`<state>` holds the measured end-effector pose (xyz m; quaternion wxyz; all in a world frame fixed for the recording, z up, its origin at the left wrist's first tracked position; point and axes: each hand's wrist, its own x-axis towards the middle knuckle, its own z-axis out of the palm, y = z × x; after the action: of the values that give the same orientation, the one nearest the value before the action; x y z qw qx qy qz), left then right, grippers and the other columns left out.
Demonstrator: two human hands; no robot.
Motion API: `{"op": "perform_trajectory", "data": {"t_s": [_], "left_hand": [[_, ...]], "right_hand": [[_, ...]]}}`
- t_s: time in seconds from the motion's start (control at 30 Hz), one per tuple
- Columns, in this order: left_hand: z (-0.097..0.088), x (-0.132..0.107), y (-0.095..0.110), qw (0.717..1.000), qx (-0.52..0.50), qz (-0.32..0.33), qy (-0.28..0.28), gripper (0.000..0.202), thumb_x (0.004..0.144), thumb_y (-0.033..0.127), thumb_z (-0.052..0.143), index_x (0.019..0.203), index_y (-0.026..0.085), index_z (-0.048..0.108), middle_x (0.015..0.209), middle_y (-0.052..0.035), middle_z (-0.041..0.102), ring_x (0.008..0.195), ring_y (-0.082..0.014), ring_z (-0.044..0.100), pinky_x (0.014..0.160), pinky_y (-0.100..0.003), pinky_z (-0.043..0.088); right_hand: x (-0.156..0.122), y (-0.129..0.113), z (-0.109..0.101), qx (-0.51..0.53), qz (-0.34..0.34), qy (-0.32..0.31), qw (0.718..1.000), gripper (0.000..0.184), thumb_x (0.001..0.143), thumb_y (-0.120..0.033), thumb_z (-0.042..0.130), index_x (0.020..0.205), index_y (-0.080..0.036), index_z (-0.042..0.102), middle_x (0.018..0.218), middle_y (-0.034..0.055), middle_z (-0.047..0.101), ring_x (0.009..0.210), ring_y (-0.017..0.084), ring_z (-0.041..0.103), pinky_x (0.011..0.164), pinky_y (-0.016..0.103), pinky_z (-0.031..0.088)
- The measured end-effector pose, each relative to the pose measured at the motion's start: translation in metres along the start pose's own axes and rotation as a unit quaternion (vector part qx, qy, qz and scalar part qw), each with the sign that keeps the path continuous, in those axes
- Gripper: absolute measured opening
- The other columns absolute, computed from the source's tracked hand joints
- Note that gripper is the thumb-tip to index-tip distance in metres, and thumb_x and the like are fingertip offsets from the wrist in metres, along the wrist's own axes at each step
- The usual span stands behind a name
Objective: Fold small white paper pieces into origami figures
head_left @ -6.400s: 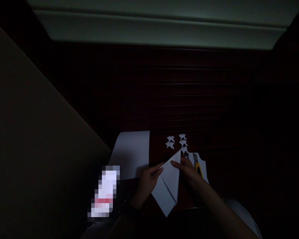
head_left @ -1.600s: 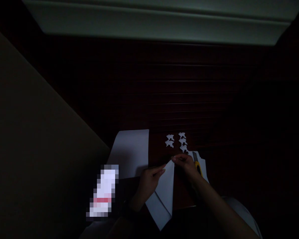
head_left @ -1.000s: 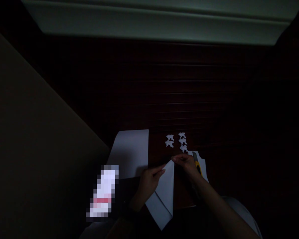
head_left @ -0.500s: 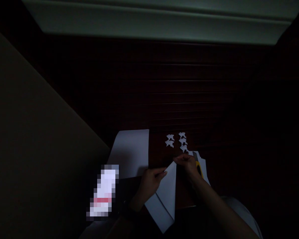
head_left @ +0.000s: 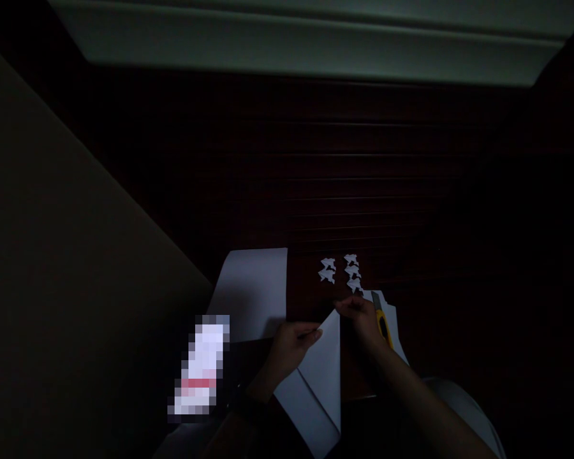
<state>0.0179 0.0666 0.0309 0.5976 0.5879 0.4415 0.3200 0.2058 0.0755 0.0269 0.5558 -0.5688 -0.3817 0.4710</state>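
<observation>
**The paper's tip is at the right hand's fingertips**

In the head view, the room is very dark, but the folded paper (head_left: 324, 357) shows up white. It is between the two hands, at the near side of the dark table (head_left: 303, 287). Its long way runs from a sharp tip at the top down toward the person, and the low end pokes past the table's near edge. The right side is almost straight up and down. The top left side slants, and a fold line crosses lower down.

The left hand (head_left: 289, 350) holds the slanted side, its thumb on top and its fingers close by. The right hand (head_left: 363, 319) is a small, narrow pinch at the tip. The tip is to the left of its palm, so I think this is the spot that matters most. The right hand is nearer to the tip; the left hand is a bit lower, just beside it. Under the fingers, I cannot tell how tight the pinch is.

The yellow knife (head_left: 384, 330) is near the right wrist, on the far side from the folded paper.
</observation>
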Motion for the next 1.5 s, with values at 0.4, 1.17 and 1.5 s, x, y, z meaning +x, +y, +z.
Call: {"op": "perform_trajectory", "data": {"t_s": [0.4, 1.17, 1.5], "left_hand": [[0.0, -0.001, 0.001, 0.999, -0.026, -0.024, -0.006, 0.031, 0.075, 0.036, 0.061, 0.094, 0.013, 0.07, 0.093, -0.0092, 0.072, 0.084, -0.0229, 0.066, 0.074, -0.03, 0.05], [-0.002, -0.001, 0.0, 0.999, -0.033, -0.019, 0.009, 0.029, 0.074, 0.035, 0.062, 0.092, 0.013, 0.071, 0.092, -0.0094, 0.072, 0.084, -0.0237, 0.066, 0.075, -0.032, 0.051], [-0.001, -0.001, 0.003, 0.998, -0.049, -0.034, 0.015, 0.031, 0.073, 0.036, 0.063, 0.092, 0.013, 0.071, 0.092, -0.0099, 0.072, 0.083, -0.0234, 0.067, 0.074, -0.031, 0.051]], "right_hand": [[-0.005, -0.003, 0.0, -0.075, -0.042, 0.0, 0.996, 0.026, 0.07, -0.037, 0.064, 0.058, -0.018, 0.052, 0.056, -0.0024, 0.049, 0.056, 0.013, 0.043, 0.053, 0.025, 0.033], [-0.006, -0.007, 0.003, -0.113, -0.037, -0.05, 0.992, 0.035, 0.072, -0.048, 0.062, 0.056, -0.018, 0.055, 0.054, -0.0002, 0.053, 0.053, 0.014, 0.046, 0.051, 0.025, 0.034], [-0.006, -0.008, 0.004, -0.031, -0.009, -0.057, 0.998, 0.029, 0.068, -0.044, 0.065, 0.059, -0.018, 0.058, 0.055, -0.0019, 0.052, 0.05, 0.011, 0.044, 0.048, 0.023, 0.033]]}}
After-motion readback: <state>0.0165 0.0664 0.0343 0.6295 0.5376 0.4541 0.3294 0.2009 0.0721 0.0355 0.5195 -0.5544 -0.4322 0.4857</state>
